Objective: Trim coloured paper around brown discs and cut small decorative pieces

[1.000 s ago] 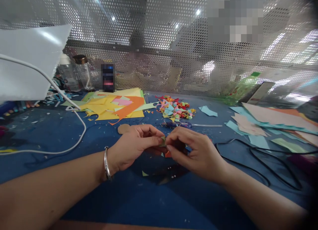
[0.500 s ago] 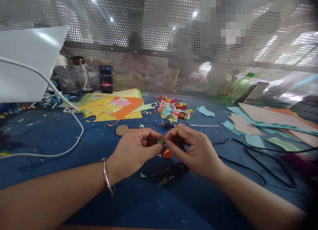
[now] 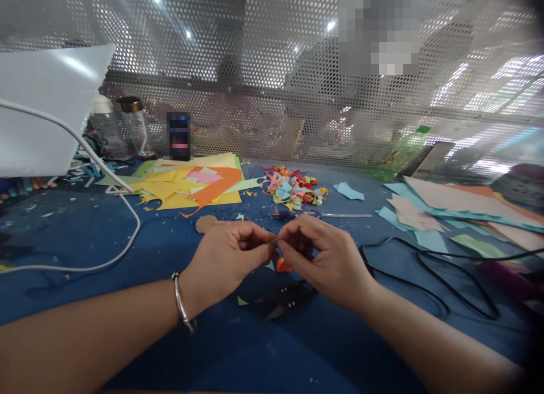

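Observation:
A small piece of green paper [image 3: 274,241] is pinched between the fingertips of both hands, low over the blue tabletop. My left hand [image 3: 232,252], with a silver bangle at the wrist, closes thumb and forefinger on its left end. From the other side, my right hand [image 3: 325,258] grips the right end; its lower fingers are partly hidden. Just below the fingertips lies an orange paper piece [image 3: 284,265]. Dark thread snips [image 3: 283,300] rest under the hands, their handle end partly covered by my right hand. A green paper scrap [image 3: 242,301] lies beside the blades.
Yellow and orange paper sheets [image 3: 174,184] lie at the back left, near a heap of small coloured paper pieces [image 3: 293,187]. A brown disc [image 3: 205,224] is beyond my left hand. A white cable [image 3: 138,224] curves left; a black cable [image 3: 429,286] loops right. A green bottle [image 3: 403,153] stands behind.
The green paper has turned between the fingertips and now shows only a thin edge. Both hands stay pinched together. The whole view has shifted slightly.

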### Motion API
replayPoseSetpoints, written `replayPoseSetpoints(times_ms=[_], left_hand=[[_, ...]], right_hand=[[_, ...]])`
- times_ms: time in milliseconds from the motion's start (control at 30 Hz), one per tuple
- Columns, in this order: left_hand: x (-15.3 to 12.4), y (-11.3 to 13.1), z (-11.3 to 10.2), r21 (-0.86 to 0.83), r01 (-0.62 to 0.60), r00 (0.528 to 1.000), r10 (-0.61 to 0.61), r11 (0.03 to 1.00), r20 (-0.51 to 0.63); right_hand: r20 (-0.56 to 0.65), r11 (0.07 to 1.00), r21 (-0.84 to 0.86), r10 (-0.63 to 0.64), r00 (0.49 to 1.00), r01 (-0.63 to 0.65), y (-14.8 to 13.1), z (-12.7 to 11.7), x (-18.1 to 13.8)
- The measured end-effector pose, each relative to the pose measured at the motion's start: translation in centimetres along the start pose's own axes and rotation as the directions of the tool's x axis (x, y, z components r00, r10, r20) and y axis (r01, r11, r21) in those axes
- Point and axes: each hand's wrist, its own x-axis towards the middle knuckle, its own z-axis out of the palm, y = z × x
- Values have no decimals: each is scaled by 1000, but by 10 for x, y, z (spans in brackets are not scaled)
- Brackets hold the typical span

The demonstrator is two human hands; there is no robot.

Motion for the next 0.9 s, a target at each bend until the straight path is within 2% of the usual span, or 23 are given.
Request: replayPoseSetpoints(times_ms=[433,700,800,900], left_hand=[[0,6,-1,216,-47,998,53,975,-22],[0,5,0,178,-82,996,85,981,-12],[0,8,1,106,-38,999,40,994,-13],[1,7,1,27,23,999,-24,999,37]], right_hand=[[0,998,-61,-31,1000,31,2,3,-4],[3,995,-45,-84,996,84,2,2,-3],[20,996,-43,-82,996,83,1,2,-3],[36,997,-42,-61,998,62,1,0,-3]])
